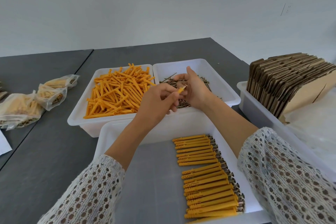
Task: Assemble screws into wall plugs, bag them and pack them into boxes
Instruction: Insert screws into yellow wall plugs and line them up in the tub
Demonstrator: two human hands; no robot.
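Observation:
My left hand (160, 99) grips an orange wall plug (181, 90) whose end pokes out toward my right hand (193, 89). The right hand hovers over the white bin of screws (214, 71); its fingers curl near the plug's tip, and what they hold is hidden. Left of that bin stands a white bin (78, 116) heaped with loose orange plugs (118, 92). In front of me a third white tray (116, 131) holds two rows of assembled plugs with screws (205, 172) lying side by side.
Several clear bags of finished plugs (27, 103) lie on the grey table at the left. A white bin (254, 107) with a stack of flat cardboard boxes (287, 82) stands at the right. A white sheet (4, 143) sits at the left edge.

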